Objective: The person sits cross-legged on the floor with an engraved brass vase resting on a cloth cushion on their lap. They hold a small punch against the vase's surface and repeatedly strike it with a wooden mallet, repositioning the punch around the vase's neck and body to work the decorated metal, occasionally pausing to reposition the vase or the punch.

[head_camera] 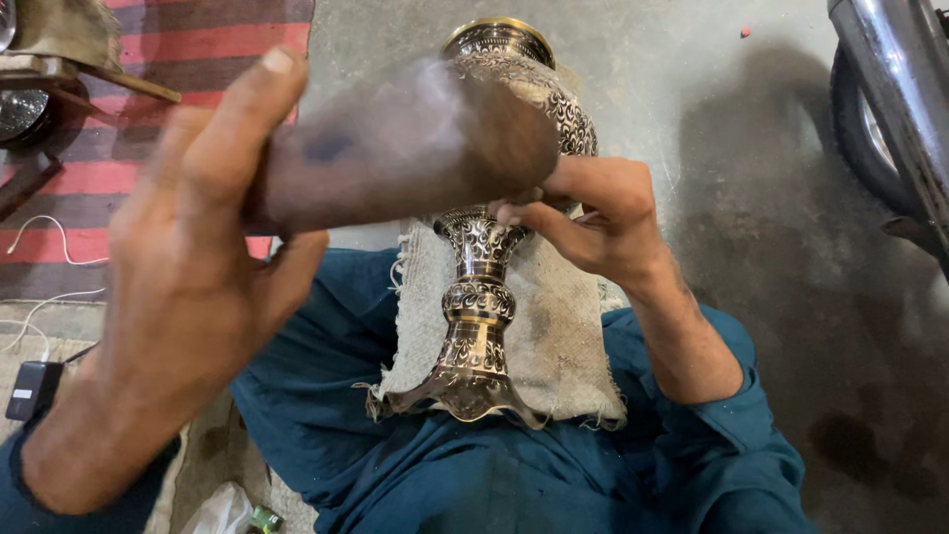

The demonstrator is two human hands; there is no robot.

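A person seated on a concrete floor (692, 59) works on an ornate engraved brass vase (477, 307), which lies lengthwise along the lap on a frayed piece of burlap cloth (563, 346), its flared scalloped foot toward the body and its gold-rimmed mouth pointing away. The left hand (188, 267), close to the camera, is wrapped around the handle end of a dark wooden mallet (405, 148), thumb stretched along the top and fingers curled beneath; the mallet's thick rounded head is blurred and sits above the vase's bulging body. The right hand (593, 213) is pressed against the vase just where the neck meets the belly, fingers bunched and pinched together at the metal; whether a small tool sits between the fingertips cannot be told, as the mallet head covers that spot. The person wears teal clothing (474, 475). A red striped mat (188, 49) lies at upper left, white cables (49, 237) and a black charger (32, 389) at left, and a motorcycle wheel (870, 129) stands at upper right.
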